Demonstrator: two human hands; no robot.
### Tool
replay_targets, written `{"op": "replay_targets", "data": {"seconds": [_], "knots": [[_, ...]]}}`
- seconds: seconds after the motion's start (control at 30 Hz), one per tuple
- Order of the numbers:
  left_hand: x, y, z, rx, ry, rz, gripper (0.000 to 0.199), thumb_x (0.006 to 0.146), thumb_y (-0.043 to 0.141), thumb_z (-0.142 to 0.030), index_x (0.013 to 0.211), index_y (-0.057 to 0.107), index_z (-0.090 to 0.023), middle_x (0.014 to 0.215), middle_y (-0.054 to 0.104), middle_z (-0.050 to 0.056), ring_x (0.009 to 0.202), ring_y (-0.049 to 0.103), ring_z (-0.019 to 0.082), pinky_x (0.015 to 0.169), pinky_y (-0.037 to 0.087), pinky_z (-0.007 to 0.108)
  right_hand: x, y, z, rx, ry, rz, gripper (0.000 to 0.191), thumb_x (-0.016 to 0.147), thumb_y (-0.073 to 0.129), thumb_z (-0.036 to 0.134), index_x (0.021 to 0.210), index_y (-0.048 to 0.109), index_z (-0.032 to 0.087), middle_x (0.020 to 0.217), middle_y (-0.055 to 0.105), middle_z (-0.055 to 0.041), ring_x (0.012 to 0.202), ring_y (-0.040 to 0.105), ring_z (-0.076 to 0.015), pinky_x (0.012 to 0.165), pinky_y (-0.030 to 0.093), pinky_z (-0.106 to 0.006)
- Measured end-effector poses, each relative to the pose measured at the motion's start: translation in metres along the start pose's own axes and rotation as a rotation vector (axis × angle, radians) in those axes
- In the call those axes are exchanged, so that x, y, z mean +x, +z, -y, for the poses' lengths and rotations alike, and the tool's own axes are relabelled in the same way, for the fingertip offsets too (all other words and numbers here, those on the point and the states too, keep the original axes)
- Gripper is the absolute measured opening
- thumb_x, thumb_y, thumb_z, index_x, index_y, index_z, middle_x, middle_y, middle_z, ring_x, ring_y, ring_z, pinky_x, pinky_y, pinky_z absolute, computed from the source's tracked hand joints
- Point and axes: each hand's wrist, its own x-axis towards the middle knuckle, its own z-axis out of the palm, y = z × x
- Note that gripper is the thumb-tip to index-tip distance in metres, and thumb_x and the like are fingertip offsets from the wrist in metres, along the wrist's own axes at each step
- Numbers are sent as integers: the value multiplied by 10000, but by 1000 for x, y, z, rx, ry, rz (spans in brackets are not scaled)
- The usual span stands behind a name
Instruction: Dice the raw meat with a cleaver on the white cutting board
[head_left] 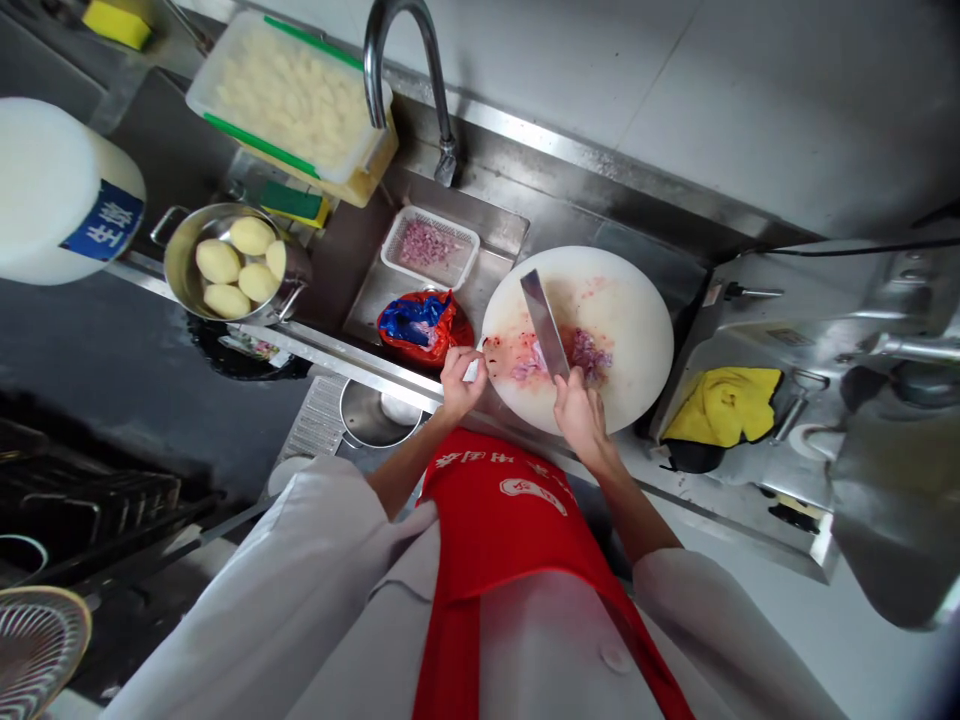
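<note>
My right hand (pixel 581 410) is closed round the handle of a cleaver (pixel 546 325), whose broad blade points away from me over a round white cutting board (pixel 637 300). Chopped reddish-purple pieces (pixel 590 355) lie to the right of the blade, and paler pink bits (pixel 529 362) lie to its left among red stains. At the board's left edge, my left hand (pixel 463 382) is curled, with something small and white at its fingers that I cannot make out. Just beyond it sits a red bag with a blue lining (pixel 420 325), holding some pinkish pieces.
Behind the bag is a white basket (pixel 471 262) of chopped purple pieces. Further left stand a pot (pixel 180 270) of peeled potatoes, a lidded tub (pixel 292 95) and a faucet (pixel 435 80). A yellow cloth (pixel 724 405) lies at right; a metal pot (pixel 375 420) is below left.
</note>
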Motion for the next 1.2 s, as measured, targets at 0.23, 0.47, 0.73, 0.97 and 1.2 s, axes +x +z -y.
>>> {"op": "replay_targets", "data": {"seconds": [0.23, 0.47, 0.73, 0.97, 1.2], "knots": [[-20, 42, -2, 12, 189, 309, 226, 1002, 489, -330, 998, 664, -187, 1040, 647, 93, 1000, 582, 213, 919, 497, 407, 10, 31, 36, 3, -34, 151, 350, 1052, 282, 280, 1241, 508, 92, 1025, 720, -195, 952, 705, -250, 755, 469, -289], [-14, 41, 6, 39, 280, 537, 235, 993, 479, -298, 917, 668, -180, 994, 650, 101, 987, 575, 230, 919, 471, 426, 45, 20, 26, 132, -49, 115, 277, 1037, 392, 300, 1211, 532, 136, 1080, 721, -167, 1009, 689, -253, 778, 453, -281], [82, 71, -18, -7, 455, 844, 322, 822, 632, -195, 1134, 699, -234, 1226, 624, 93, 1198, 536, 283, 1048, 418, 463, 6, -1, -66, 186, 273, -106, 347, 1042, 344, 337, 1219, 527, 102, 1019, 694, -183, 973, 654, -293, 791, 420, -327], [91, 72, -4, 6, 566, 959, 193, 850, 677, -326, 1021, 726, -253, 1060, 681, 66, 1124, 601, 262, 1033, 435, 388, -22, 18, -68, 222, 339, -10, 355, 1047, 339, 340, 1240, 528, 110, 985, 690, -164, 948, 657, -277, 763, 413, -313], [59, 43, 1, 119, 276, 698, 262, 933, 606, -424, 897, 715, -188, 926, 667, 88, 887, 618, 237, 855, 498, 381, -16, 20, -23, 249, 288, 82, 321, 1055, 338, 312, 1222, 545, 133, 997, 699, -151, 966, 673, -254, 804, 426, -305]]}}
